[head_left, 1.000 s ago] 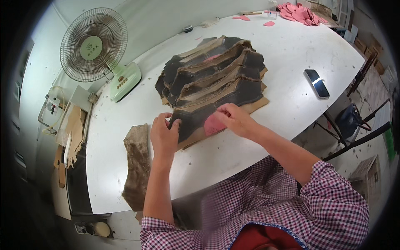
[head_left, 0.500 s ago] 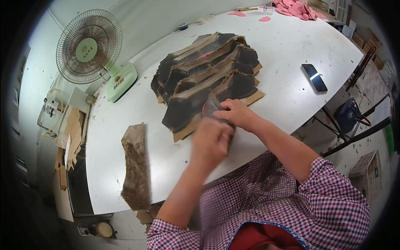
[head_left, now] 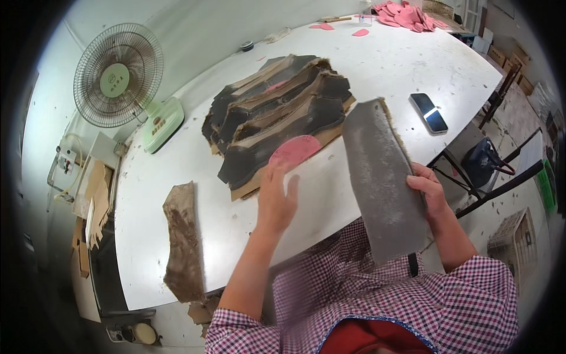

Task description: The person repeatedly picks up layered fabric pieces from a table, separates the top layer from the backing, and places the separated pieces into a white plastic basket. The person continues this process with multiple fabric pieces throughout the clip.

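Note:
In my right hand is a long grey-backed fur piece, gripped by its right edge and held up over the table's front edge. Brown pile shows along its upper right side. My left hand is open, its fingertips at the lower edge of a pink half-round piece and its thumb apart. That pink piece rests on the front of a layered stack of dark-backed fur pieces. A single brown fur piece lies fur side up to the left.
On the white table a phone lies at the right. A pink pile and a clear cup are at the far end. A fan with a green base stands back left. A dark bag sits beside the table.
My hands have parted. The fur piece, bunched between them before, is now spread out and carried right in my right hand. The pink half-round piece now shows on the stack by my left hand.

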A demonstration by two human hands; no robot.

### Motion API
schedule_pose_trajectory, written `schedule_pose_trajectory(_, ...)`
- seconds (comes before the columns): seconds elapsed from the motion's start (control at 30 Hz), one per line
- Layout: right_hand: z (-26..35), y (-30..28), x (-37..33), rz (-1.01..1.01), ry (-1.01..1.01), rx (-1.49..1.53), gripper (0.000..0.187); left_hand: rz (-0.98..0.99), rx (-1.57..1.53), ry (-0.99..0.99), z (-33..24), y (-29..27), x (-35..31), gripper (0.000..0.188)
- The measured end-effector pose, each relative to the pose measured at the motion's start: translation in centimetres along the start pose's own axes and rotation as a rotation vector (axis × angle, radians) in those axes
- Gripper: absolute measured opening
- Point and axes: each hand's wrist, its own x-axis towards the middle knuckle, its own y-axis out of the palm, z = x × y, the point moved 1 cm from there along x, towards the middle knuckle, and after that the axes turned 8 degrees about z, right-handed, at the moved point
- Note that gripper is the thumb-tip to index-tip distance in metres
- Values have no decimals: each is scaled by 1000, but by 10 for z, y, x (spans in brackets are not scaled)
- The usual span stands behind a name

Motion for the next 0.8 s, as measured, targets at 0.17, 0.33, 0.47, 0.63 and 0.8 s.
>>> schedule_pose_trajectory(0.17,-4,12,-11,305,0,57,35,221,-1654,-457,-43,29,-32,46)
schedule_pose_trajectory(0.33,-39,45,0,313,427,19,40,28,-2034,-263,-115,-10,-28,75)
schedule_pose_trajectory(0.47,-28,53,-2,312,76,-292,58,-71,-1923,-282,-104,-20,-43,68)
schedule_pose_trajectory(0.63,-4,111,-18,390,-320,-1031,74,-12,-1609,-407,-115,-14,-55,62)
schedule_pose_trajectory(0.8,5,93,-15,148,-258,-789,30,47,-1428,-535,-111,-29,-70,53)
